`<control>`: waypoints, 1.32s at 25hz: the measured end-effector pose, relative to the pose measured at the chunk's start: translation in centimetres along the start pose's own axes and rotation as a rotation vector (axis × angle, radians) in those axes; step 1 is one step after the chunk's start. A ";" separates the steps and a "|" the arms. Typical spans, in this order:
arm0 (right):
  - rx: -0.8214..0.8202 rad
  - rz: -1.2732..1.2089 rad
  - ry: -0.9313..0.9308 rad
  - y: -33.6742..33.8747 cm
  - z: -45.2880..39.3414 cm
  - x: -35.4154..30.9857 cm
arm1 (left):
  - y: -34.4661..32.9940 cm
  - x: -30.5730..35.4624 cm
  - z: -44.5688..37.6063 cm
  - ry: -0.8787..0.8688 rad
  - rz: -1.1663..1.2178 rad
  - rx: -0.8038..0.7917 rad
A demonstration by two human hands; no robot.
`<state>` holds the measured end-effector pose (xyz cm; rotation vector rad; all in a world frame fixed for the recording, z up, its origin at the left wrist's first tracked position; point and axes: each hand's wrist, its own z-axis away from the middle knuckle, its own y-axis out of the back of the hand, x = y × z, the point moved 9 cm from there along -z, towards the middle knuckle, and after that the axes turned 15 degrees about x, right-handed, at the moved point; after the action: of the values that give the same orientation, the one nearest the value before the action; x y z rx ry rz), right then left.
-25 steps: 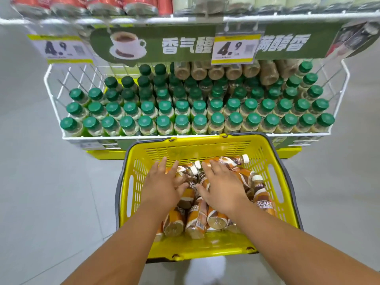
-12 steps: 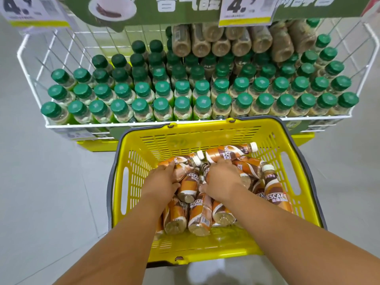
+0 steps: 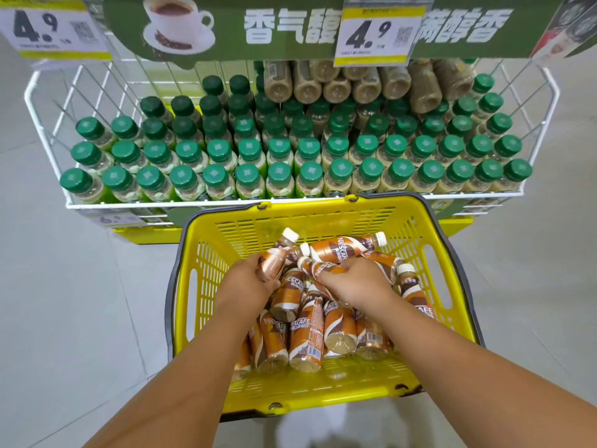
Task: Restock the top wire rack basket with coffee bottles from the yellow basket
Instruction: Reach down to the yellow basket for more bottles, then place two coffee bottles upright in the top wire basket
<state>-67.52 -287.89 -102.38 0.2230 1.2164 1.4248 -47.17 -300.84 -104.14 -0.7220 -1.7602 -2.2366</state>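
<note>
Both hands are down in the yellow basket [image 3: 429,250] at lower centre. The left hand [image 3: 247,287] is wrapped round a coffee bottle [image 3: 274,261] tilted cap-up; the right hand [image 3: 355,282] is curled over another bottle [image 3: 318,268] in the heap. Better to lift each straight up by its body so the neighbours don't roll, then carry them toward the wire rack above. Half a second ago both bottles lay flatter; the left one has now risen clear of the pile

Top wire rack basket [image 3: 484,4] cut off by upper edge; left hand [image 3: 248,286] fingertips hidden behind bottle [image 3: 274,263].
</note>
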 end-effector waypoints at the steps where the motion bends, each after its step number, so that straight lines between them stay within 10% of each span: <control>1: -0.065 -0.205 -0.122 -0.2 0.3 0.8 | 0.6 0.2 0.3 0.043 0.066 0.008; 9: -0.492 -0.896 -0.376 -0.4 3.6 0.5 | 3.9 1.9 1.9 0.224 0.325 -0.020; 20: -0.199 -0.744 -0.042 10.1 4.9 -3.7 | 11.7 9.4 5.9 0.236 0.572 0.073; 33: -0.099 -0.840 0.169 47.0 24.9 -22.8 | 49.8 32.7 15.7 0.154 0.689 0.165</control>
<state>-71.75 -282.46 -44.88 -0.4468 1.1653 0.7645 -49.10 -294.73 -42.86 -0.9151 -1.3274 -1.6175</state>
